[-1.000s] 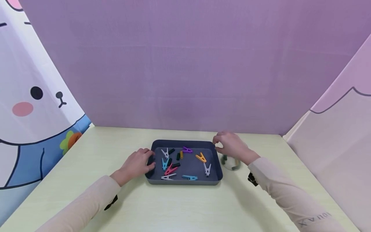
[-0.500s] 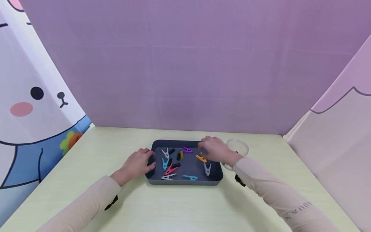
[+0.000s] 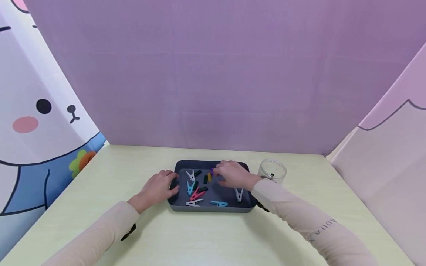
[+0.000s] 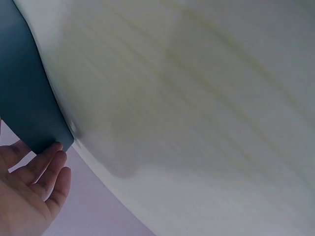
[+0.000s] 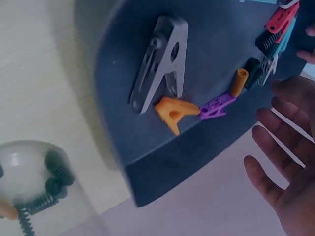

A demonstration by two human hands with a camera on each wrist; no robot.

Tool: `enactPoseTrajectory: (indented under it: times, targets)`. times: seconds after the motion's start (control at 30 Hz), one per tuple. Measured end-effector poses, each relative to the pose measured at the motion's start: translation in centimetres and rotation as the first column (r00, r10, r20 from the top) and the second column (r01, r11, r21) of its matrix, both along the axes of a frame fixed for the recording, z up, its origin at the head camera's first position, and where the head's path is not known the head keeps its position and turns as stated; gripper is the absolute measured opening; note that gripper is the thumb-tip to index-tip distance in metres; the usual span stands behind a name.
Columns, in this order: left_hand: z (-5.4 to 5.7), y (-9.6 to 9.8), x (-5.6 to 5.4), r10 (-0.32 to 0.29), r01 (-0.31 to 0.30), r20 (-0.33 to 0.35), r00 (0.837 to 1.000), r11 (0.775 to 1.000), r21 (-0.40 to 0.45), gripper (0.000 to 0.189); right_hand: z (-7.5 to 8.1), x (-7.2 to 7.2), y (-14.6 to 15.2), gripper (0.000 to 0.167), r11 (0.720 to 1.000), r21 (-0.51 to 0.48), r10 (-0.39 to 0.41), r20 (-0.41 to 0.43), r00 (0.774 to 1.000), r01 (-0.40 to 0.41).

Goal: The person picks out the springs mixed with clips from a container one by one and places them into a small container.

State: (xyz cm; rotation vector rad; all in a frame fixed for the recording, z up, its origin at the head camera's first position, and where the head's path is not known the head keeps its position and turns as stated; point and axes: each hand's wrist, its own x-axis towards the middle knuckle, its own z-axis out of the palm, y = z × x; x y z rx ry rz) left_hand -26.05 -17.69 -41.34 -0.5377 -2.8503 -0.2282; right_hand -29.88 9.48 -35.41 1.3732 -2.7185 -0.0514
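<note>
My left hand [image 3: 158, 188] holds the left wall of a dark grey tray [image 3: 211, 209], its fingertips over the rim. Above the tray's right half hovers my right hand [image 3: 233, 174], fingers spread loosely with nothing between them. Below its fingertips lie a purple clothespin [image 5: 216, 107], a small yellow cylinder [image 5: 239, 82] and dark ridged coils [image 5: 268, 43]. An orange clothespin [image 5: 172, 112] is hidden under that hand in the head view. A grey clothespin [image 3: 239, 195] lies at the tray's right, while red [image 3: 196, 194] and blue [image 3: 190, 188] ones lie toward the left.
Right of the tray stands a clear round jar [image 3: 273, 167]; in the right wrist view dark coils [image 5: 59, 167] and an orange-tan piece [image 5: 7, 210] show inside it. A purple cloth [image 3: 213, 92] hangs behind the pale table [image 3: 199, 236].
My right hand has moved left, from beside the jar and the tray's right rim to over the tray, bringing the jar into view. The left hand has stayed at the tray's left wall.
</note>
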Motion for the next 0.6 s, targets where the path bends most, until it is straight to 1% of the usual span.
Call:
enactPoseTrajectory:
  times: [0.13, 0.3, 0.6]
  targets:
    - [0.0, 0.0, 0.0, 0.001, -0.001, 0.004, 1.000, 1.000, 0.005, 0.040, -0.5, -0.2, -0.9, 0.023, 0.999, 0.035, 0.022, 0.006, 1.000, -0.022]
    - [0.0, 0.1, 0.0, 0.004, -0.004, 0.009, 1.000, 1.000, 0.005, 0.040, -1.1, -0.4, -1.8, 0.021, 0.997, 0.062, 0.048, 0.012, 0.999, -0.049]
    - [0.1, 0.1, 0.0, 0.010, -0.010, 0.012, 1.000, 1.000, 0.005, 0.040, -1.2, -0.7, -3.1, 0.024, 0.995, 0.060, 0.079, 0.076, 0.994, -0.084]
